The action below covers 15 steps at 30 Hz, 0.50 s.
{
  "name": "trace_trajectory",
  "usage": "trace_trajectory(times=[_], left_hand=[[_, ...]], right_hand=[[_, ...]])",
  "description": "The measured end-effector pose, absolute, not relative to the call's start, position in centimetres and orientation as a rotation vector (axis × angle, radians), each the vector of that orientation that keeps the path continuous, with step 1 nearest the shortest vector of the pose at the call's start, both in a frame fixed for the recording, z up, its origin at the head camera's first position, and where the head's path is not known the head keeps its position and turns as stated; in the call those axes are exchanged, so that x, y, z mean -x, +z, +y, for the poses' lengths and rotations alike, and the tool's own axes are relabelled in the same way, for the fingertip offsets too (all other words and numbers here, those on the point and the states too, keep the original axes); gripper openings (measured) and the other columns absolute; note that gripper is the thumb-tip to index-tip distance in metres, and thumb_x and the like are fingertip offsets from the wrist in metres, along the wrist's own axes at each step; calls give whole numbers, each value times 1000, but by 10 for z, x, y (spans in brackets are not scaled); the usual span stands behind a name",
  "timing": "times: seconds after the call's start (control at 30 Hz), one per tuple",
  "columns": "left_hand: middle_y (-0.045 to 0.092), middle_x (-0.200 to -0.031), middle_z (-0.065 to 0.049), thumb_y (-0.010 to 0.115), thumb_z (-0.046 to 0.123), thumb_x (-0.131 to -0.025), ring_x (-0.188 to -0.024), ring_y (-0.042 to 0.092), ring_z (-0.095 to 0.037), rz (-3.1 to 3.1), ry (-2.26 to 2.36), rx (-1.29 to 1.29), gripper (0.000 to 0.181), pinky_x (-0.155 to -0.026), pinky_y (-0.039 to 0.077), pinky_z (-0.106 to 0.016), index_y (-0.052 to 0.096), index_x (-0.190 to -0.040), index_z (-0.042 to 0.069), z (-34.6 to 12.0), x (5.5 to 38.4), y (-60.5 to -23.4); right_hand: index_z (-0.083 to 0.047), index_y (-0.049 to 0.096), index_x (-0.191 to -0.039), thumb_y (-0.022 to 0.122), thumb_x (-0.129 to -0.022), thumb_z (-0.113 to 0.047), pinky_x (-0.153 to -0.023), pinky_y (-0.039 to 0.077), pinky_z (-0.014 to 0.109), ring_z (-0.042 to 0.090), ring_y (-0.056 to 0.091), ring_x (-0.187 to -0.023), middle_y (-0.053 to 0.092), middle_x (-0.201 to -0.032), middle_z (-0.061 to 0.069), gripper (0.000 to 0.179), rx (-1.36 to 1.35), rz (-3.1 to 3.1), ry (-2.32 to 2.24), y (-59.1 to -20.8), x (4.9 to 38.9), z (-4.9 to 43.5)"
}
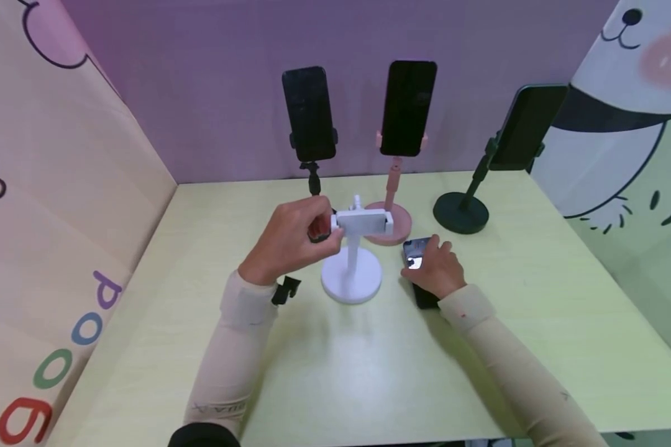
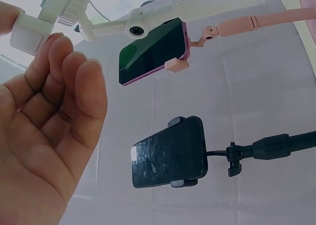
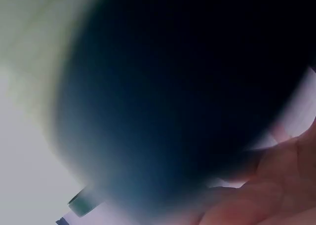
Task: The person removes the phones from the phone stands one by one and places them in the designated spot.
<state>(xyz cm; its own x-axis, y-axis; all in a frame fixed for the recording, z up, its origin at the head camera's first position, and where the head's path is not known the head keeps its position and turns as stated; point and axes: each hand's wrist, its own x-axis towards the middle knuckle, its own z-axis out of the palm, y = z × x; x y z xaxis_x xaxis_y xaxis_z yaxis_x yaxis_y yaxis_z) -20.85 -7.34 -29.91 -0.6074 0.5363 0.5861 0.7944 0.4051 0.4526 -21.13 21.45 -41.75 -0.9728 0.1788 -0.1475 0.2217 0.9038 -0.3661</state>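
- Pale tabletop (image 1: 369,391), a pink stand (image 1: 391,230) and two dark stands (image 1: 461,214) near its far edge.
- Left hand (image 1: 293,233) pinches the clamp (image 1: 363,221) of a white, round-based stand (image 1: 351,279), mid-surface.
- Right hand (image 1: 437,270) grips a glossy dark rectangular phone (image 1: 415,249), right of that base.

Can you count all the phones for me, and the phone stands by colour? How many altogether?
Phones: 4
White stand: 1
Pink stand: 1
Dark stands: 2
Total: 8
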Motion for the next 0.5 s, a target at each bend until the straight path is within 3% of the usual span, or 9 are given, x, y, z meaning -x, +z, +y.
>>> trace_trajectory(times=[0.1, 0.5], left_hand=[[53, -70, -4, 65, 24, -82, -62, 48, -14, -2318, -1029, 1150, 18, -53, 44, -26, 54, -80, 11, -73, 208, -300], [53, -71, -5, 66, 23, -82, -63, 48, -13, -2334, -1048, 1148, 17, -54, 44, -27, 54, -80, 11, -73, 208, -299]], right_hand=[[14, 21, -139, 71, -79, -45, -87, 46, 59, 50, 44, -105, 33, -123, 37, 98, -308, 2969, -526, -419, 212, 216], [19, 27, -134, 65, -83, -49, -85, 46, 57, 48, 43, -104, 38, -118, 38, 93, -272, 2929, -426, -416, 210, 221]])
